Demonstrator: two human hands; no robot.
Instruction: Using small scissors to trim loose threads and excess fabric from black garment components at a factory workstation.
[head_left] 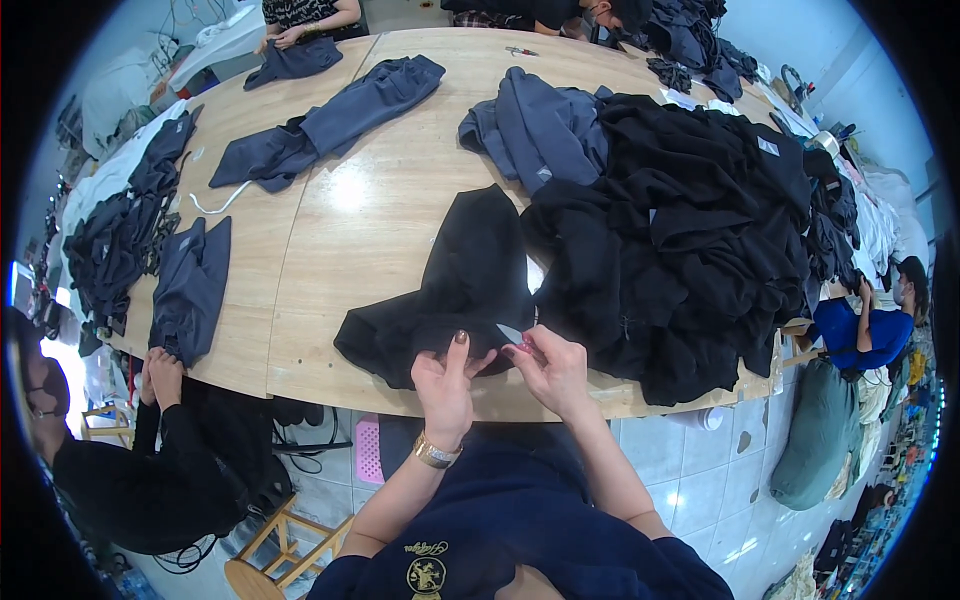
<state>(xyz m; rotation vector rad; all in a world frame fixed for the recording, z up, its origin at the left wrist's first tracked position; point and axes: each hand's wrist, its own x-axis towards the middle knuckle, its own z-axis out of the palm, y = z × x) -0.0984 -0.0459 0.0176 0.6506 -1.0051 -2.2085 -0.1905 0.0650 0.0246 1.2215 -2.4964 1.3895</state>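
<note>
Matte black garment [470, 265], rumpled, just ahead of my left hand [443, 392]: thumb raised, can't tell its grip. My right hand [553, 372] grips small pointed blade [509, 333].

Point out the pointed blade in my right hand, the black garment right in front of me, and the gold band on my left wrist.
Pointed blade [511, 334]: head view, on its bare metal.
Black garment [474, 262]: head view, on its upper flat part.
Gold band [436, 453]: head view, on its middle.
</note>
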